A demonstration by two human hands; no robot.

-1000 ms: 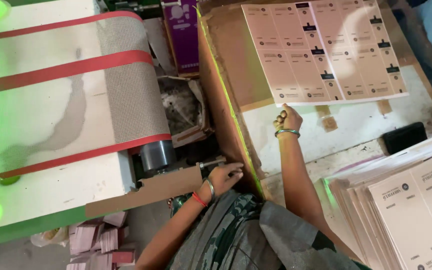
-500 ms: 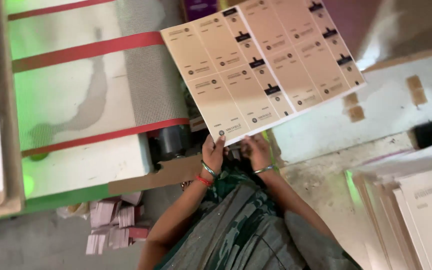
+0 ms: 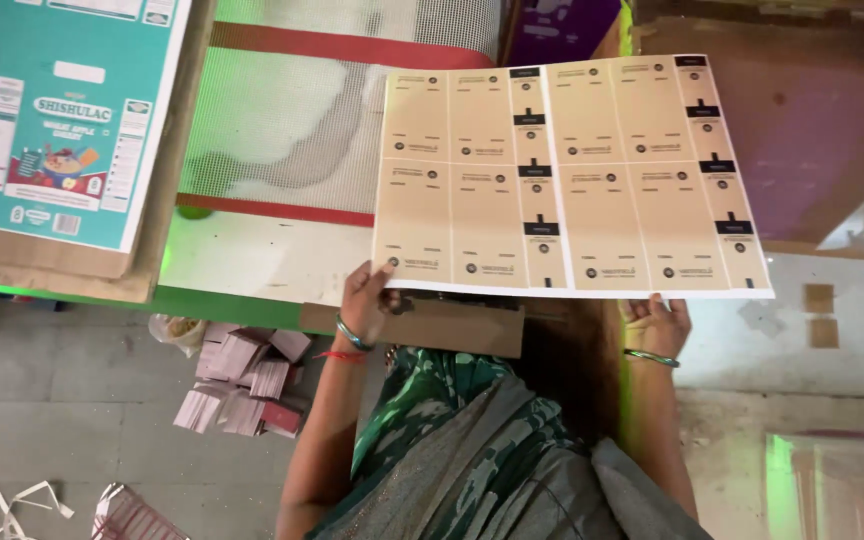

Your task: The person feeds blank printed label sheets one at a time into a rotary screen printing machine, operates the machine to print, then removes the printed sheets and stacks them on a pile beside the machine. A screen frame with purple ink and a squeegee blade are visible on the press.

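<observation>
The left hand (image 3: 367, 300) and right hand (image 3: 655, 322) each pinch the near edge of the beige printed card sheet (image 3: 562, 175), holding it flat in the air over the mesh conveyor belt (image 3: 282, 130). The sheet is lifted but not yet laid down.

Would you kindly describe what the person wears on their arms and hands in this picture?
Both forearms are bare, with no sleeves reaching them. The left hand has a green bangle at the wrist and a thin red thread just behind it. The right hand has one green bangle at the wrist. No gloves show, and I cannot make out any rings.
</observation>
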